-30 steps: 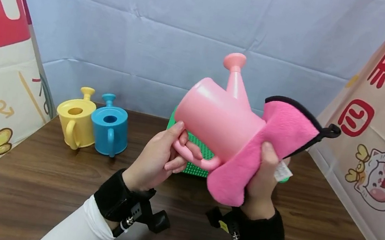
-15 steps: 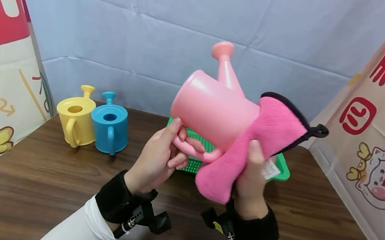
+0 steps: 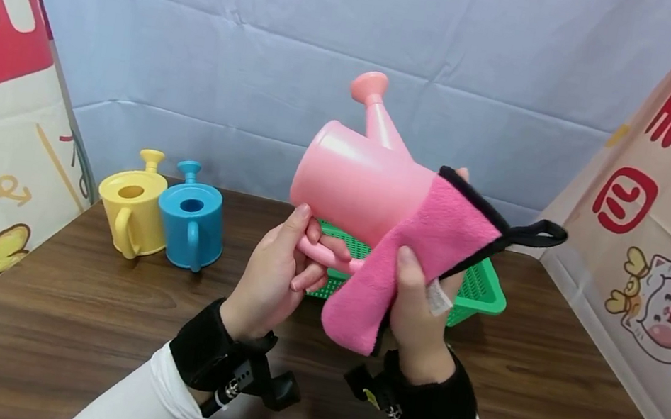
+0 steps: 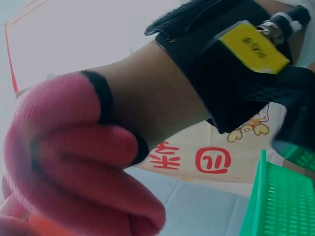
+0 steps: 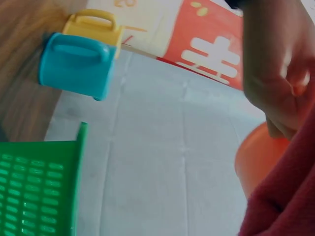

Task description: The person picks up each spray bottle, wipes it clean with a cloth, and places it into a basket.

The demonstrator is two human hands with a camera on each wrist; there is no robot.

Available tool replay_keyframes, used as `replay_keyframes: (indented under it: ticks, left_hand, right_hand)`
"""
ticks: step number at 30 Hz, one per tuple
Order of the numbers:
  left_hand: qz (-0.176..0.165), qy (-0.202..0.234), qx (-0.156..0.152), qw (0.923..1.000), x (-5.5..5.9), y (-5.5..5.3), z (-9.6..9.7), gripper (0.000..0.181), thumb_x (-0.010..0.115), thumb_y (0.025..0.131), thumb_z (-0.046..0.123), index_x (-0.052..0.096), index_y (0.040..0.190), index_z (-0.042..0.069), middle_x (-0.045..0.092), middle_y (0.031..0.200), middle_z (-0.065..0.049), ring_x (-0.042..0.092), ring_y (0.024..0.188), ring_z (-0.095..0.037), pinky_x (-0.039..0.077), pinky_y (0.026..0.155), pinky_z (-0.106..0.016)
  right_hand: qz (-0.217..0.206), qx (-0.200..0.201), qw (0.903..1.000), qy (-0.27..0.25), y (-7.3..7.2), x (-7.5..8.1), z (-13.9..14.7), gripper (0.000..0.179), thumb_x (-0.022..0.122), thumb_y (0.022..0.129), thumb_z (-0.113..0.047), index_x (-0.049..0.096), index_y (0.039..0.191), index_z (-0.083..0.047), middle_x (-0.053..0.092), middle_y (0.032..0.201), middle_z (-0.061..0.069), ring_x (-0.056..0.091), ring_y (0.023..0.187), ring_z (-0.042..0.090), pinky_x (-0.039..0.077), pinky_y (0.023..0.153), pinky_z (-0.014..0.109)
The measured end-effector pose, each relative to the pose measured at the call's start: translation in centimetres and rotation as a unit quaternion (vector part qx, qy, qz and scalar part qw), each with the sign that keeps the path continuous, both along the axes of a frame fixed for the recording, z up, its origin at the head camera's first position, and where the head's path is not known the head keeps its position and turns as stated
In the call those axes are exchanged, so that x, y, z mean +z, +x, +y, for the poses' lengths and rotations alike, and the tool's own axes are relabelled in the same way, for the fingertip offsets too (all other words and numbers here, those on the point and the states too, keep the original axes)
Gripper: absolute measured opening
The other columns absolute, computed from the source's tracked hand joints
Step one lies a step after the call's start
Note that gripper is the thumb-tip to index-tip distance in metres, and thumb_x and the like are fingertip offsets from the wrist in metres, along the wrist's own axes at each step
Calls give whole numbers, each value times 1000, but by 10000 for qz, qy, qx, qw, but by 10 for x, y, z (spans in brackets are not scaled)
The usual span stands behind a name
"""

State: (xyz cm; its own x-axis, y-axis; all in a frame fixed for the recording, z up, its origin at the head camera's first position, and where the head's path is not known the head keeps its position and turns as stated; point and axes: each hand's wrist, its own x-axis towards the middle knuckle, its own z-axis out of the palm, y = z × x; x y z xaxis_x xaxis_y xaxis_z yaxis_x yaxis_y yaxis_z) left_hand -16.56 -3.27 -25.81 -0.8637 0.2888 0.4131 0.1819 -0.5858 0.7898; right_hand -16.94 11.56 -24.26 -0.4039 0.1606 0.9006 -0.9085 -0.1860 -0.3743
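A pink watering can (image 3: pixel 358 184) is held tilted in the air, spout up and base toward the left. My left hand (image 3: pixel 277 276) grips its handle, thumb resting by the base edge. A bright pink cloth (image 3: pixel 443 221) with black trim and a loop wraps the can's top end. My right hand (image 3: pixel 420 314) holds the cloth against the can, thumb in front, a fingertip showing behind. The left wrist view shows the bunched cloth (image 4: pixel 78 147) close up. In the right wrist view, the can (image 5: pixel 261 157) is partly hidden by the cloth and left hand.
Yellow (image 3: pixel 135 213) and blue (image 3: pixel 191 225) watering cans stand side by side at the left of the wooden table (image 3: pixel 99 334). Behind the held can sits a green perforated basket (image 3: pixel 481 291). Printed sheets hang on both sides, a pale blue one at the back.
My right hand has moved left with the cloth, whose black loop now swings further out. The pink can has shifted left a little, and more of the green basket shows.
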Motion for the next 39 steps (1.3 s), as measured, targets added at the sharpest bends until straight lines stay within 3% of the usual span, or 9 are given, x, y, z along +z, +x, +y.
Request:
replay_keyframes:
  ticks: [5, 8, 12, 15, 25, 28, 31, 37, 39]
  left_hand:
    - [109, -105, -420, 9990, 0, 2, 3, 34, 29, 103, 33, 39, 79, 11, 67, 79, -3, 31, 40, -4, 29, 47, -21]
    - [110, -185, -581, 9981, 1, 3, 3, 35, 30, 103, 34, 40, 79, 11, 67, 80, -3, 31, 40, -4, 28, 47, -21]
    - [149, -209, -845, 9961, 1, 4, 0, 34, 28, 103, 33, 39, 79, 11, 66, 79, -2, 31, 40, -4, 25, 47, -22]
    - [294, -216, -1036, 9940, 3, 4, -2, 34, 25, 104, 31, 39, 80, 11, 66, 78, -1, 31, 40, -5, 24, 46, -23]
    - [578, -56, -1122, 9920, 6, 7, -6, 36, 21, 104, 31, 40, 79, 13, 66, 78, -1, 33, 40, -6, 29, 46, -21]
    - [533, 174, -901, 9944, 6, 8, -4, 36, 22, 104, 32, 40, 79, 13, 66, 79, -1, 34, 40, -7, 33, 48, -20]
    - [504, 255, -400, 9976, 5, 9, -3, 35, 25, 103, 35, 40, 80, 13, 67, 81, -1, 36, 42, -8, 38, 51, -21]
    - [495, 159, 885, 9947, 0, 5, 2, 32, 30, 102, 35, 41, 83, 12, 68, 85, -2, 42, 46, -11, 42, 55, -23]
    - [490, 48, 1196, 9916, -2, 2, 3, 31, 31, 102, 34, 41, 85, 10, 68, 87, -3, 46, 49, -11, 44, 56, -23]
  right_hand:
    - [-680, 6, 9948, -754, 7, -1, 14, 32, 47, 82, -11, 51, 113, -5, 57, 96, 8, 53, 85, 18, 42, 77, 28]
    - [-1106, 836, 9849, -1036, 11, 2, 19, 28, 49, 85, -19, 47, 109, -4, 53, 85, 15, 58, 62, 21, 49, 58, 31]
    - [-1414, 908, 9777, -1260, 16, 8, 23, 34, 50, 86, -25, 44, 113, -4, 52, 91, 18, 60, 65, 23, 50, 60, 33]
    - [-1532, 511, 9781, -1315, 16, 10, 26, 35, 49, 85, -27, 46, 113, -6, 53, 100, 14, 54, 87, 20, 43, 75, 31]
    - [-1572, 1158, 9741, -1143, 10, 8, 26, 37, 49, 87, -31, 45, 111, -3, 53, 101, 12, 53, 88, 18, 43, 78, 31]
    - [-2038, 1291, 9676, -744, 9, 4, 21, 40, 47, 90, -37, 47, 116, -7, 53, 106, 9, 50, 93, 16, 41, 83, 30]
    - [-2620, 1231, 9571, -149, 9, 1, 18, 39, 40, 94, -42, 46, 117, -12, 52, 109, 5, 48, 98, 13, 39, 86, 29]
    - [-3960, 791, 9112, 816, 3, 4, 22, 32, 37, 97, -43, 48, 94, -13, 56, 78, -5, 57, 70, 5, 46, 66, 22]
    - [-4285, 661, 8961, 953, 2, 6, 26, 31, 41, 97, -43, 47, 95, -13, 57, 76, -5, 59, 68, 6, 47, 63, 22]
